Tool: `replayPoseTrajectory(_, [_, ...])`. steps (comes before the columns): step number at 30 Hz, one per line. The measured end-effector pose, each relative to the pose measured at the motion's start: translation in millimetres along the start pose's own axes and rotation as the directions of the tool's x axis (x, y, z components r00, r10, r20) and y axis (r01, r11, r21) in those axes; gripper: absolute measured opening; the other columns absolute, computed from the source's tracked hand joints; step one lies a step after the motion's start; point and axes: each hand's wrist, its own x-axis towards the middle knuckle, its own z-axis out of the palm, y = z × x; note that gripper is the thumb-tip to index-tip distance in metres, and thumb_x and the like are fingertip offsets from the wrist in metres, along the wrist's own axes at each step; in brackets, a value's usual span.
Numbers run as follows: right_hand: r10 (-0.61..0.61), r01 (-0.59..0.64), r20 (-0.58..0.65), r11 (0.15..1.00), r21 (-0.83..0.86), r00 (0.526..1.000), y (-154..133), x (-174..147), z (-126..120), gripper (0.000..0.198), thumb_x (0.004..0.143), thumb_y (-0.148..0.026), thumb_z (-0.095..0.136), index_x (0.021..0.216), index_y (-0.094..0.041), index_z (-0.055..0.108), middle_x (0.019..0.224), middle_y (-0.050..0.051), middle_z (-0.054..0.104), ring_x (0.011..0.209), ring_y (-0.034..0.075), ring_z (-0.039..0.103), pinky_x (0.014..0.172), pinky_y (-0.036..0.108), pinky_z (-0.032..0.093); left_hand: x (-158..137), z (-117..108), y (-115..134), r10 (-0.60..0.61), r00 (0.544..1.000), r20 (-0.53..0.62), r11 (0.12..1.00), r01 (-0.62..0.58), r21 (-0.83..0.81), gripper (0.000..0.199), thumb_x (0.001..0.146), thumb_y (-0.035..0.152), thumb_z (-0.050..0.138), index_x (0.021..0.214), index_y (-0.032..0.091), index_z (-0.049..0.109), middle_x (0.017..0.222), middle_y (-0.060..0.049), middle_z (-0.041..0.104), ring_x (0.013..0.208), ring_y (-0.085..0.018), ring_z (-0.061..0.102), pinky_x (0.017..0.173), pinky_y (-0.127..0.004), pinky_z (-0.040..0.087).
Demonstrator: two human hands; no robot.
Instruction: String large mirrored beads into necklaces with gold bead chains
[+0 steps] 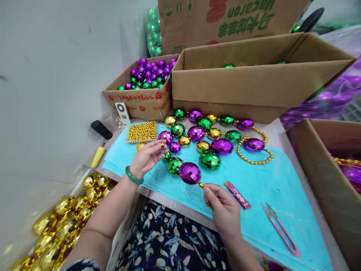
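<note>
My left hand, with a green bangle on the wrist, is closed in a pinch on a small gold bead and a thin clear thread. The thread slants down to a shiny purple ball. On the ball's other side another small gold bead touches the fingertips of my right hand, which pinches the thread there. A green ball lies just behind the purple one. Strung purple, green and gold balls lie in rows beyond, ending in a loop of gold beads.
Pink thread snips and a pink packet lie right on the blue cloth. A tray of gold beads stands left. Cardboard boxes line the back; another box stands right. Large gold balls fill the lower left.
</note>
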Motion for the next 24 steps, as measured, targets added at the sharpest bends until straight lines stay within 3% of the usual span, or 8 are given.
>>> replayPoseTrajectory(12, [-0.02, 0.021, 0.009, 0.998, -0.051, 1.0, -5, -9, 0, 0.02, 0.075, -0.036, 0.064, 0.074, -0.016, 0.067, 0.048, -0.003, 0.049, 0.043, 0.009, 0.042, 0.041, 0.022, 0.036, -11, 5, -11, 0.008, 0.999, -0.031, 0.995, -0.011, -0.103, 0.017, 0.074, 0.014, 0.068, 0.091, 0.014, 0.068, 0.079, -0.003, 0.066, 0.069, -0.009, 0.064, 0.058, -0.017, 0.049])
replayPoseTrajectory(18, [-0.014, 0.014, 0.008, 0.998, -0.065, 1.0, -8, -12, 3, 0.019, 0.075, -0.035, 0.063, 0.072, -0.016, 0.066, 0.05, -0.003, 0.05, 0.045, 0.009, 0.042, 0.042, 0.022, 0.035, -19, 13, -17, 0.124, 0.989, -0.079, 0.992, -0.121, 0.043, 0.021, 0.064, 0.015, 0.076, 0.084, 0.014, 0.07, 0.076, -0.003, 0.067, 0.069, -0.01, 0.063, 0.061, -0.018, 0.049])
replayPoseTrajectory(24, [0.199, -0.202, 0.052, 0.978, 0.054, 0.979, -6, -8, 7, 0.024, 0.07, -0.041, 0.065, 0.072, -0.017, 0.058, 0.049, -0.004, 0.05, 0.044, 0.009, 0.044, 0.041, 0.021, 0.035, -22, 26, -41, 0.004, 1.0, -0.031, 0.966, 0.005, 0.257, 0.021, 0.06, 0.021, 0.079, 0.078, 0.014, 0.071, 0.07, -0.002, 0.066, 0.062, -0.009, 0.058, 0.058, -0.019, 0.047])
